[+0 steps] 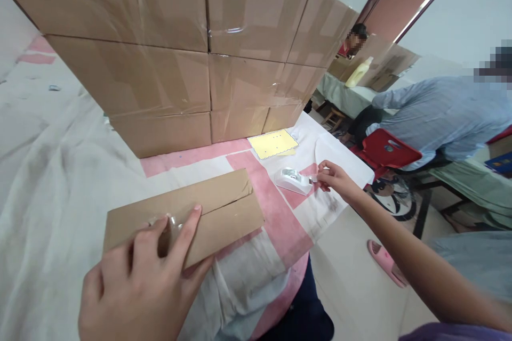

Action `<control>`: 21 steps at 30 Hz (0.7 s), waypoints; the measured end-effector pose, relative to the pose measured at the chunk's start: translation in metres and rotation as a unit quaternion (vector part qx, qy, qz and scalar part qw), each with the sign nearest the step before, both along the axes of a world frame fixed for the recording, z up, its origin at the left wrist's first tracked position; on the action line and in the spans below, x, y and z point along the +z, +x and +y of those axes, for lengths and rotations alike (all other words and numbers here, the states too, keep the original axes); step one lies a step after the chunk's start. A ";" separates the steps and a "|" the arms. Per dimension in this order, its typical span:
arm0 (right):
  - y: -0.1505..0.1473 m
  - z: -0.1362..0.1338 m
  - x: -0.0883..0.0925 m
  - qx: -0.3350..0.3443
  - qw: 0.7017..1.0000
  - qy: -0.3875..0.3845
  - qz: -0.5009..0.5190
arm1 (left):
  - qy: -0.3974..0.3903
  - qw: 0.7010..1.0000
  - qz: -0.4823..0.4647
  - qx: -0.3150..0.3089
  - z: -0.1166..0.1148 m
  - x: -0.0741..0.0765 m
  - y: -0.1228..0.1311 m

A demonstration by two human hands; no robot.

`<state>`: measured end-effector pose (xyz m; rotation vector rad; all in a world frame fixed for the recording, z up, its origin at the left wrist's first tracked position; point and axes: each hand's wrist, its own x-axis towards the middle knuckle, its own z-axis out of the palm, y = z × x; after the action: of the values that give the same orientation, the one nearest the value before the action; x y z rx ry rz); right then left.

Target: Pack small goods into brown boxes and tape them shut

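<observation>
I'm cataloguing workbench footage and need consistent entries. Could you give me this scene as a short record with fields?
Left grip: on the small cardboard box, fingers over its top, thumb at the near side
Right grip: pinching the tape end at the white tape dispenser
Behind the small box: stacked cardboard boxes with clear tape across them
Foot of the stack: yellow sheet
Surface: pink-and-white tablecloth
Background right: person in a light blue shirt, red chair, pale yellow bottle
</observation>
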<state>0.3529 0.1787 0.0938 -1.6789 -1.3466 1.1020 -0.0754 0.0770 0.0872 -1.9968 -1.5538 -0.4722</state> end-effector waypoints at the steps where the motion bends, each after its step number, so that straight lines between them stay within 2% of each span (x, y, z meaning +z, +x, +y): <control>1: 0.001 -0.002 -0.004 -0.008 1.000 0.014 0.014 | 0.000 1.000 0.000 0.000 0.000 0.000 0.000; 5: 0.001 -0.006 -0.023 -0.036 0.995 0.056 0.075 | -0.005 1.000 0.000 -0.003 0.000 0.001 0.000; 11: -0.003 -0.004 -0.049 -0.075 0.982 0.076 0.155 | -0.016 1.000 -0.002 0.003 0.000 0.000 0.000; 16: -0.008 -0.006 -0.058 -0.103 0.972 0.088 0.193 | -0.018 1.000 0.006 0.013 0.001 -0.002 -0.001; 21: -0.010 -0.008 -0.059 -0.108 0.972 0.068 0.197 | -0.011 1.000 0.009 0.014 0.004 -0.006 -0.005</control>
<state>0.3432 0.1710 0.0349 -1.3781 -0.9413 1.1155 -0.0807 0.0813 0.0816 -1.9881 -1.5794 -0.4264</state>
